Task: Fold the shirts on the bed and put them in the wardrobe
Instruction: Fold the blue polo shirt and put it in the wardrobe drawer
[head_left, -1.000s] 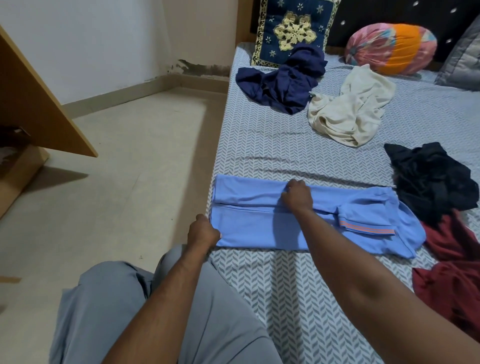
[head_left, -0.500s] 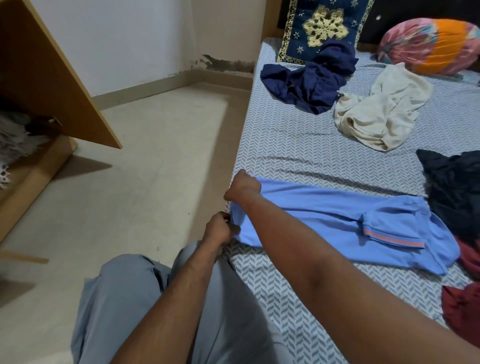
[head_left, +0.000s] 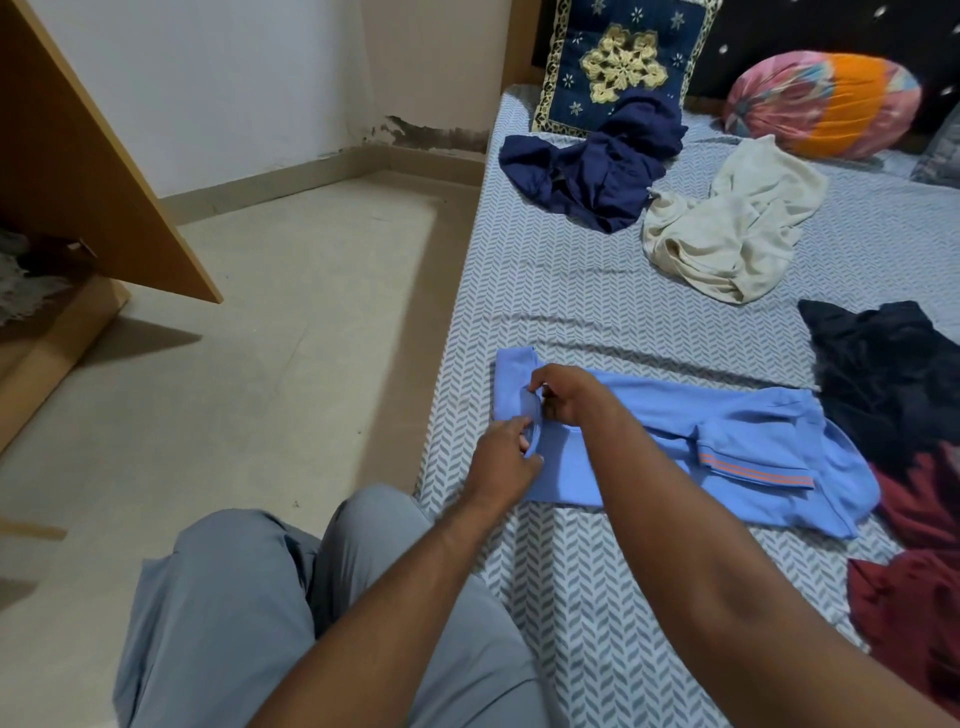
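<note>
A light blue shirt (head_left: 727, 447), folded into a long strip, lies across the bed (head_left: 571, 322) near its left edge. My left hand (head_left: 506, 460) pinches the strip's left end at the near side. My right hand (head_left: 569, 397) grips the same end just beyond it, and the cloth there is lifted and curled over. A navy shirt (head_left: 592, 166) and a cream shirt (head_left: 727, 228) lie crumpled farther up the bed. On the right lie a black shirt (head_left: 893, 374) and a maroon shirt (head_left: 914, 582).
The wardrobe (head_left: 47, 332) stands at the left with its wooden door (head_left: 93, 171) swung open over the tiled floor (head_left: 260, 364). A dark blue embroidered cushion (head_left: 618, 57) and a pink-orange bolster (head_left: 826, 104) lean at the headboard. My grey-trousered knees (head_left: 270, 613) are at the bed's edge.
My right hand slid from the strip's middle to its left end. Both hands have since raised that end and begun turning it over toward the right.
</note>
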